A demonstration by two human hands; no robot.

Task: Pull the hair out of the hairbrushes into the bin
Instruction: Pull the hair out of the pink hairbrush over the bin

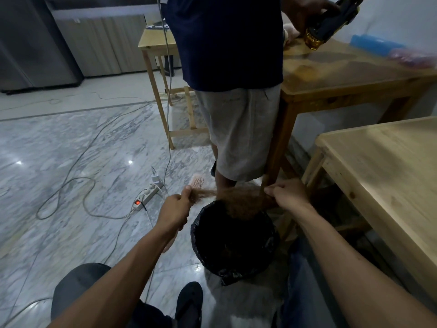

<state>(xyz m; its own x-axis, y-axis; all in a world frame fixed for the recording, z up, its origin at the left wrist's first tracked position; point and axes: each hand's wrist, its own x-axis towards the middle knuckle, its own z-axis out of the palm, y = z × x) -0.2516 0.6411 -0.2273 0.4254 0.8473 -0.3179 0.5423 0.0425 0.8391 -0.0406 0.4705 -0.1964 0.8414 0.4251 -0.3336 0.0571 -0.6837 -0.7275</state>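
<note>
My left hand [176, 209] is closed around a pink hairbrush [197, 180], whose head sticks up past my fingers. A mass of brown hair [238, 201] stretches from the brush across to my right hand [287, 194], which pinches the other end. The thick part of the hair hangs over the far rim of a round bin [201, 235] lined with a black bag. The bin stands on the floor between my arms, just below both hands. Its inside is dark and I cannot make out what it holds.
Another person [236, 102] stands right behind the bin, against a wooden table [343, 76]. A second wooden table [390, 176] is on my right. A power strip [147, 194] with a lit red switch and loose cables [71, 185] lie on the marble floor to the left.
</note>
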